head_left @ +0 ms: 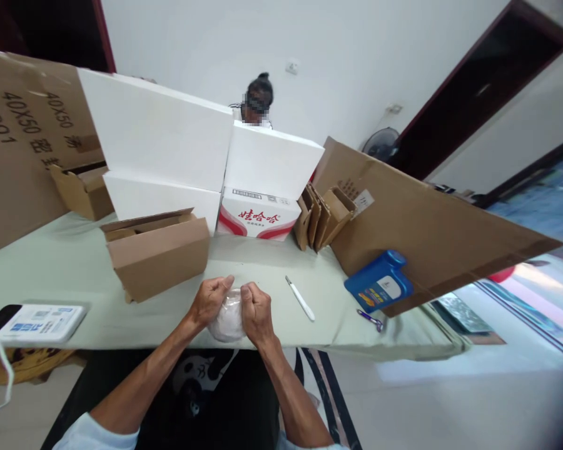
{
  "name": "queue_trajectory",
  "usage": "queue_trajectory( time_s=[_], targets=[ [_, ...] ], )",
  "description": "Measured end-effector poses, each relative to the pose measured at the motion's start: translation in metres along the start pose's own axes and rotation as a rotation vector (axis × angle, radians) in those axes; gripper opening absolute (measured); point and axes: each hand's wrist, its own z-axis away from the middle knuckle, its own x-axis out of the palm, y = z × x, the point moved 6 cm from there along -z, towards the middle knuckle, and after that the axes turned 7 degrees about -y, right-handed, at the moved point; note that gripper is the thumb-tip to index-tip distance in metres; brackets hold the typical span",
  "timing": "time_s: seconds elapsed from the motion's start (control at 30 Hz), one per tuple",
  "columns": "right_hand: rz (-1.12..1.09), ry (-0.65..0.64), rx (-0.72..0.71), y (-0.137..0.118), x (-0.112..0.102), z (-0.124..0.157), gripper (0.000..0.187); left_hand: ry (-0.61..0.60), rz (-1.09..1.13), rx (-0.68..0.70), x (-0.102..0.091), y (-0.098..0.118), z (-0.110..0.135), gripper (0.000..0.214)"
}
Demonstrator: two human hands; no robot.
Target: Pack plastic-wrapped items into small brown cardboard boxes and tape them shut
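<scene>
My left hand (209,299) and my right hand (256,312) both grip a small white object wrapped in clear plastic (228,320) at the near edge of the pale green table (51,269). The fingers of each hand pinch the plastic at the top of the bundle. An open brown cardboard box (157,253) lies on its side just left of my hands. A white-handled utility knife (300,299) rests on the table to the right of my right hand.
A blue bottle (379,282) and a small purple tool (370,319) lie at the right. White cartons (169,140), a red-printed carton (258,215), folded brown boxes (321,215) and large cardboard sheets (431,231) stand behind. A phone-like device (32,322) lies left. Another person (258,100) sits beyond the cartons.
</scene>
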Motion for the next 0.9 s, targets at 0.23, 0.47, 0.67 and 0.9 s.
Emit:
queue_trajectory(
  time_s=[0.23, 0.47, 0.67, 0.9],
  targets=[
    [-0.017, -0.005, 0.007, -0.005, -0.001, 0.006, 0.056, 0.058, 0.011, -0.005, 0.009, -0.005, 0.011, 0.073],
    [-0.110, -0.017, 0.076, 0.012, 0.002, -0.018, 0.063, 0.186, 0.104, -0.047, 0.004, -0.023, 0.002, 0.076],
    [-0.224, 0.049, 0.177, 0.013, -0.016, -0.019, 0.065, 0.382, 0.234, -0.072, -0.016, -0.031, -0.006, 0.076],
    [-0.192, 0.110, 0.155, 0.003, -0.014, 0.007, 0.051, 0.204, 0.282, -0.071, -0.010, -0.010, 0.002, 0.081]
  ],
)
